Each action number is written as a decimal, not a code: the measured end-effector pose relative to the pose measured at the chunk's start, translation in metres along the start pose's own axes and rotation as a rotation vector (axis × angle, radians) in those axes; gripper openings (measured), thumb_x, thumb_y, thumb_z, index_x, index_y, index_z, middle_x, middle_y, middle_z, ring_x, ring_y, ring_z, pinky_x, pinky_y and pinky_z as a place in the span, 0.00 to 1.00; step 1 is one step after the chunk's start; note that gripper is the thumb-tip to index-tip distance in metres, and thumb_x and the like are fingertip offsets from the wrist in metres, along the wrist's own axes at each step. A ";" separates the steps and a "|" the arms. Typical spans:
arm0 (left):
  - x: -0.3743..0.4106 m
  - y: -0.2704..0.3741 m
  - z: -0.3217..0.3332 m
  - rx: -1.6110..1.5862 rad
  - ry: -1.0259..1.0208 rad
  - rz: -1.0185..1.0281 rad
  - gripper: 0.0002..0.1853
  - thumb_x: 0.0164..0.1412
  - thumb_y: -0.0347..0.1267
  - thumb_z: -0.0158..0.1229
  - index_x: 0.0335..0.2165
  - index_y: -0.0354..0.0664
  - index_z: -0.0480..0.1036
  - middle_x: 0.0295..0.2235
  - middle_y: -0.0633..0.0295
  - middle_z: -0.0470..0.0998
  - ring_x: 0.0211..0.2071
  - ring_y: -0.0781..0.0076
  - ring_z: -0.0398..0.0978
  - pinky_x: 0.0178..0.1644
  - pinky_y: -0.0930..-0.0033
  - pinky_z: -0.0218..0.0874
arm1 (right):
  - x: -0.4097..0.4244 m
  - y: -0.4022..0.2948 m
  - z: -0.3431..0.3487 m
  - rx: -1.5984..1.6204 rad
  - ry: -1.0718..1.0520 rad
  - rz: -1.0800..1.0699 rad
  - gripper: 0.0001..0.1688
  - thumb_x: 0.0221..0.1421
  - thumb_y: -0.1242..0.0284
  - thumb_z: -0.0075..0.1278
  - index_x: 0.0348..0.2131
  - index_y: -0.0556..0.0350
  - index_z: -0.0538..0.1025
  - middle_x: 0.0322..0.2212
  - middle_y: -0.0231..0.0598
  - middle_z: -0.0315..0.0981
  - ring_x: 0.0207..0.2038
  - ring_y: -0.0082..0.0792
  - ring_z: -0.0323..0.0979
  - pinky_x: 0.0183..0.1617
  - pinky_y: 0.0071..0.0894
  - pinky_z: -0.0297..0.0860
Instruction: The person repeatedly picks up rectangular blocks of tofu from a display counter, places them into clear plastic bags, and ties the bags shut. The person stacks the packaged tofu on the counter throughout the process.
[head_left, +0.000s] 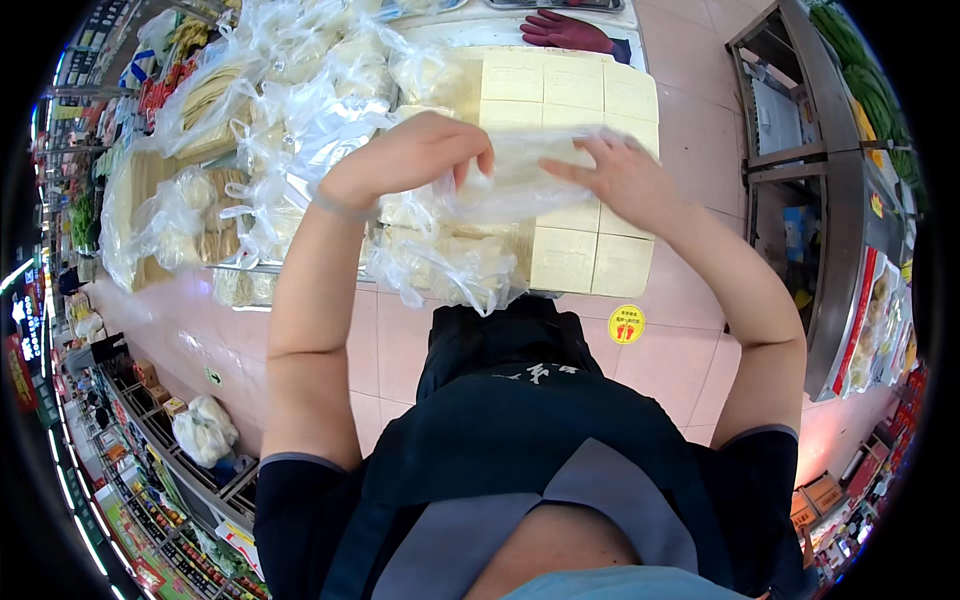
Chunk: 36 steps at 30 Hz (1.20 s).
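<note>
A clear plastic bag (517, 174), blurred by motion, stretches between my two hands above a slab of pale tofu (572, 81) scored into square blocks. My left hand (435, 154) pinches the bag's left end with its fingers bent downward. At the other end, my right hand (630, 178) has hold of the film, thumb apart from the fingers; its fingertips are partly veiled by the plastic. More tofu blocks (564, 259) show below the bag, near the table's front edge. Knotted clear bags of pale food (450, 262) lie just left of these blocks.
Many bagged goods, including stacked bean-curd sheets (210, 105), crowd the table's left side. A maroon work glove (566, 31) lies at the back, near a metal tray (555, 4). To the right stands a metal-framed display stand (787, 157). A yellow floor sticker (626, 324) marks the tiles.
</note>
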<state>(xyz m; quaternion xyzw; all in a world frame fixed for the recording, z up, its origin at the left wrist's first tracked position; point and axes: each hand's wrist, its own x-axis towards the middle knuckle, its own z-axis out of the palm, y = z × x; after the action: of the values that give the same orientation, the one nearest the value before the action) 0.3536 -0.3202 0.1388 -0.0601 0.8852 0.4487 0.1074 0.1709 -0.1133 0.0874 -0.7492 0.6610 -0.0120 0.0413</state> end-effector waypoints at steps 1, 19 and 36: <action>0.013 -0.003 -0.003 0.416 0.011 -0.112 0.10 0.53 0.34 0.46 0.24 0.40 0.70 0.20 0.57 0.73 0.26 0.63 0.74 0.24 0.67 0.60 | 0.005 0.005 0.008 -0.087 0.135 -0.020 0.29 0.51 0.76 0.42 0.52 0.30 0.66 0.45 0.34 0.65 0.45 0.33 0.65 0.44 0.44 0.67; 0.044 -0.020 -0.020 -0.513 0.256 -0.119 0.15 0.57 0.30 0.52 0.43 0.35 0.71 0.38 0.60 0.75 0.38 0.74 0.74 0.41 0.72 0.66 | 0.064 0.024 0.048 -0.220 -0.212 0.044 0.15 0.51 0.73 0.43 0.40 0.54 0.73 0.47 0.24 0.65 0.54 0.29 0.57 0.54 0.50 0.58; 0.054 -0.108 0.149 0.389 0.536 0.042 0.34 0.56 0.44 0.46 0.55 0.35 0.52 0.56 0.45 0.53 0.59 0.47 0.47 0.60 0.52 0.41 | 0.107 -0.017 0.051 0.222 0.004 0.305 0.15 0.47 0.74 0.44 0.35 0.65 0.73 0.40 0.49 0.67 0.45 0.42 0.65 0.48 0.36 0.62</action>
<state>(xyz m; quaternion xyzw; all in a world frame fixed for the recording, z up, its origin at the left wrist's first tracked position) 0.3433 -0.2640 -0.0441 -0.1362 0.9521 0.2416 -0.1292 0.2047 -0.2154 0.0335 -0.6312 0.7615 -0.0801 0.1238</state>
